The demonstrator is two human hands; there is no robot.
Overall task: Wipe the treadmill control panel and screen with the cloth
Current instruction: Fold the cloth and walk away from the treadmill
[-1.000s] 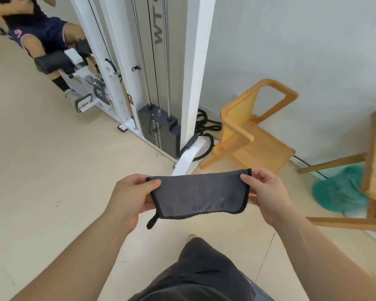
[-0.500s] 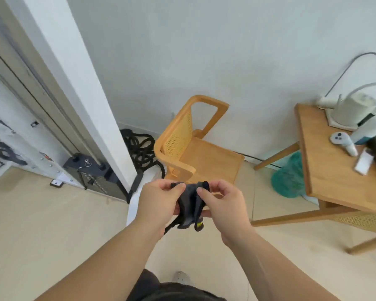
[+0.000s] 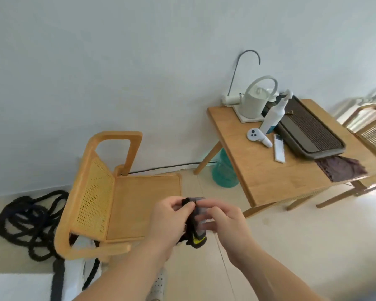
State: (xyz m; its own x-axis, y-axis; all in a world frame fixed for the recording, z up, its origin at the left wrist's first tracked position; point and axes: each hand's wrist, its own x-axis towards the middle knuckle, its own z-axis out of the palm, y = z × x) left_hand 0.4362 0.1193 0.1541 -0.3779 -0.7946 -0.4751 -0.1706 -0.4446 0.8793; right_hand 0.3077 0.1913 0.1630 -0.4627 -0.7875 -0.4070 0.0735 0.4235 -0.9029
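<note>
Wooden chair [image 3: 126, 205] near left, table [image 3: 267, 170] far right. Left hand [image 3: 167, 222] and right hand [image 3: 227, 223] both pinch the folded dark cloth [image 3: 197, 222], bunched between them, near centre above the floor.

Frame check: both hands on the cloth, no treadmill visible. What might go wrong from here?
The cloth is bunched between the left hand and right hand; wiping with a wad would likely cover little panel. The black rope sprawls on the floor beside the wooden chair, a possible trip hazard while walking.
</note>
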